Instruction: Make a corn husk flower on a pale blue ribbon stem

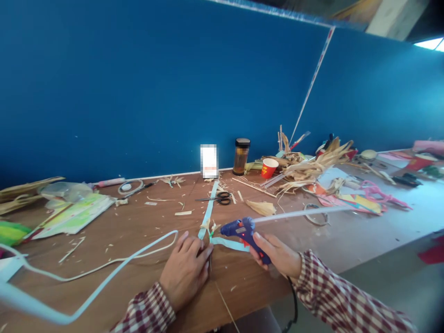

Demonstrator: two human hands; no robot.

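Right hand clasped the glue gun. Left hand pinched the husk piece near the nozzle, best held steady.

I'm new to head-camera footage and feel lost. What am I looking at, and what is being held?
There is no machine here, just a person's two bare hands, seen by one camera worn on the head, looking forward and down. The right hand grips a blue glue gun with a long translucent stick behind it. The left hand is down at the brown table, by a small piece with green on it; whether it pinches that is unclear. Pale blue ribbon lies nearby. Beyond are scissors, dried husks and a red cup.
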